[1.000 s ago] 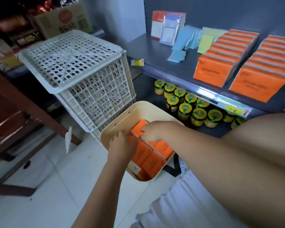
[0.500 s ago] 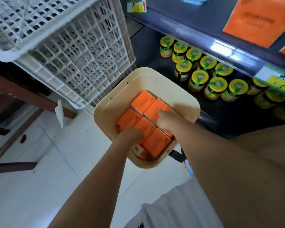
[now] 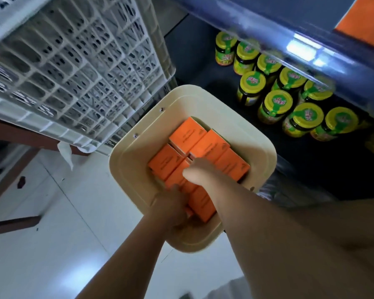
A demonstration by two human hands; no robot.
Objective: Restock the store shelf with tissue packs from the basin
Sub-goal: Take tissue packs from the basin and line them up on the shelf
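Both hands were down in the cream basin [image 3: 266, 152] on the floor, among orange tissue packs [image 3: 187, 134]. Left hand [image 3: 171, 207] & right hand [image 3: 200, 171] touched packs; finger state couldn't be told, blurred.

White crate [image 3: 73, 67] overhanging basin [image 3: 266, 152]

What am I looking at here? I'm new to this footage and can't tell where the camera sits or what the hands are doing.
The camera is worn on a person's head and looks down at their bare arms. Both hands reach into a cream basin on the floor, filled with orange tissue packs. The left hand and right hand rest on the packs; whether either grips one is unclear. A white lattice crate stands beside the basin. Yellow-lidded jars sit on the lower shelf at right.
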